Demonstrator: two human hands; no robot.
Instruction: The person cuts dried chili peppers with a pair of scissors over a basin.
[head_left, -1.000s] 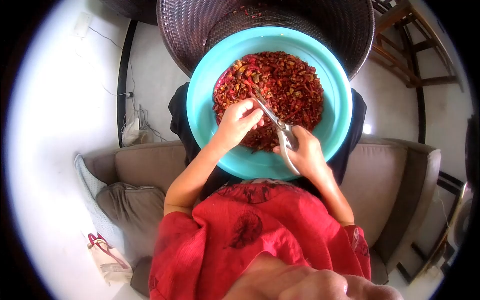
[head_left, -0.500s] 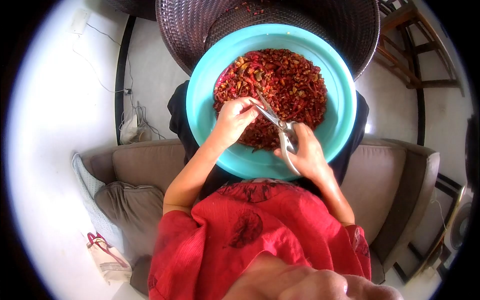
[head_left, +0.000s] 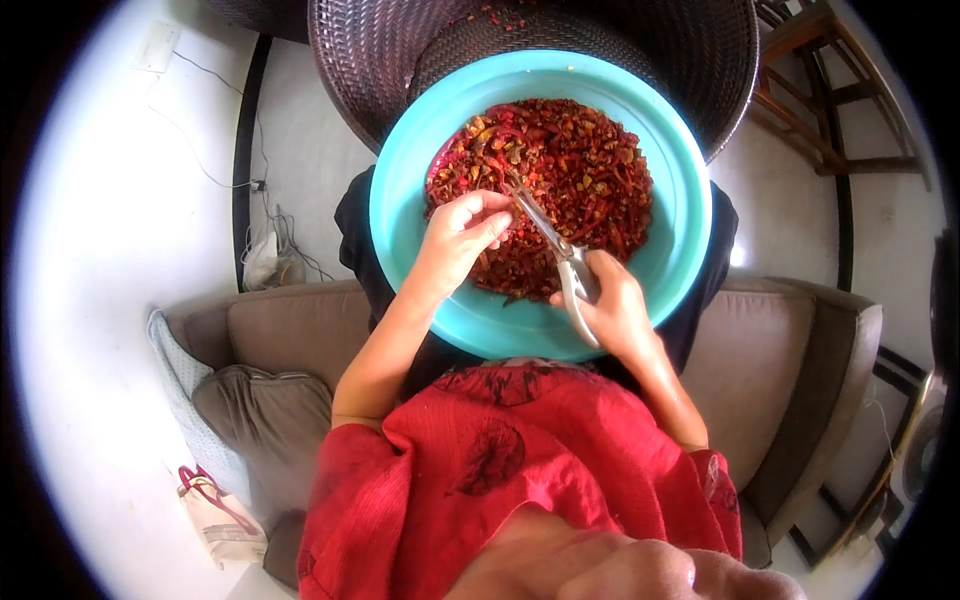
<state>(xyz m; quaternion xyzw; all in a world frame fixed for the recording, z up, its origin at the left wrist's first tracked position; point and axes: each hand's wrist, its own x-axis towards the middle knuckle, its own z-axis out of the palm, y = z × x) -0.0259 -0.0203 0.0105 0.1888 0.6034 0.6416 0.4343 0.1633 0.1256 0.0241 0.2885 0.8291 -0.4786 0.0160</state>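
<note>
A wide turquoise basin (head_left: 400,150) rests at my lap, with a heap of cut dried red chili pieces (head_left: 590,170) in it. My right hand (head_left: 613,305) is wrapped round the handles of metal scissors (head_left: 545,228), whose blades point up and left over the chilies and look nearly closed. Just left of the blade tips, my left hand (head_left: 462,235) has thumb and fingers pinched together. Whatever lies in that pinch is too small to make out.
Beyond the basin stands a dark woven wicker seat (head_left: 370,70) with a few red bits on it. A grey-brown sofa (head_left: 290,325) is around me. Wooden furniture (head_left: 790,120) stands at the upper right, and a cloth bag (head_left: 225,525) lies lower left.
The scissor blades were spread half a second ago and have come together. My left hand has shifted slightly left, while my right hand has stayed nearly in place.
</note>
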